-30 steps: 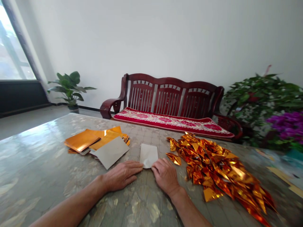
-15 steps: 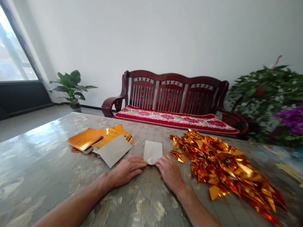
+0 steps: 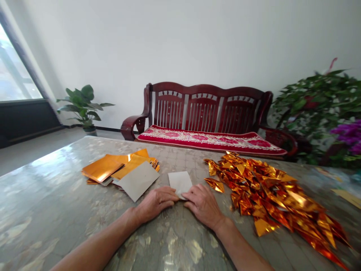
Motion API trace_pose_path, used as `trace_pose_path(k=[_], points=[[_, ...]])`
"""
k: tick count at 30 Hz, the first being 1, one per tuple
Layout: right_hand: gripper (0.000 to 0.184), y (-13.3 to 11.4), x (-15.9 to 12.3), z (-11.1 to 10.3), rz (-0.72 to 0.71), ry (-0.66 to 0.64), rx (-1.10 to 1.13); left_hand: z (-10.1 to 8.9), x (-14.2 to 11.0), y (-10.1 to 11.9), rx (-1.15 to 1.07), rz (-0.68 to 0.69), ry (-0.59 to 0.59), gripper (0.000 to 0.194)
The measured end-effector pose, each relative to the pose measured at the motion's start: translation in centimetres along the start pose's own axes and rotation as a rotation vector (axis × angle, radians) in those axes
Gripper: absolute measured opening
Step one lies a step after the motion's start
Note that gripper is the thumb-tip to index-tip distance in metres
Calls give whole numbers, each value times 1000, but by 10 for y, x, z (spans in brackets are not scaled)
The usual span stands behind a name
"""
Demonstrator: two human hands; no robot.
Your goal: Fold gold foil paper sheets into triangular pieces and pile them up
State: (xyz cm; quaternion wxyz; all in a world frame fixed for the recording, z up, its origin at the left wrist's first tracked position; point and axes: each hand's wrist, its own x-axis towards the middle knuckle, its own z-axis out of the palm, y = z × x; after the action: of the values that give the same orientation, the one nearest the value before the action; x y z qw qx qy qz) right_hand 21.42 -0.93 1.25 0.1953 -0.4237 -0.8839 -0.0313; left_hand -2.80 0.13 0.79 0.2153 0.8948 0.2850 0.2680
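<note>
A small sheet of paper (image 3: 179, 180), pale grey side up, lies on the table in front of me. My left hand (image 3: 158, 202) has its fingers closed together at the sheet's near left corner. At the near right corner, my right hand (image 3: 203, 203) pinches the edge, its fingertips reaching onto the paper. The fingers partly hide that near edge. Left of my hands is a stack of orange-gold foil paper (image 3: 104, 167), with a pale-backed sheet (image 3: 139, 180) on top. To the right spreads a large heap of folded gold foil pieces (image 3: 270, 192).
A patterned cover lies over the table (image 3: 56, 210). Beyond it stands a dark red wooden bench (image 3: 203, 109) with a red floral cushion (image 3: 208, 139). Potted plants (image 3: 84, 105) flank it. Clear plastic (image 3: 332, 178) lies at the far right.
The pale sheet has turned slightly and its near edge sits closer to me. My right hand's fingers have moved left, further onto the paper. The view has shifted a little.
</note>
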Motion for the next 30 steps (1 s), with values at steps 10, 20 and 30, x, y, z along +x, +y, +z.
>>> trace_pose_path(k=[10,20,30], points=[[16,-5,0,10,73,31,6,10,0,1,-19,-256,120,20],[12,3,1,11,163,8,191,16,15,5,203,-330,84,19],[21,19,-4,4,402,-28,346,14,16,8,272,-462,76,29]])
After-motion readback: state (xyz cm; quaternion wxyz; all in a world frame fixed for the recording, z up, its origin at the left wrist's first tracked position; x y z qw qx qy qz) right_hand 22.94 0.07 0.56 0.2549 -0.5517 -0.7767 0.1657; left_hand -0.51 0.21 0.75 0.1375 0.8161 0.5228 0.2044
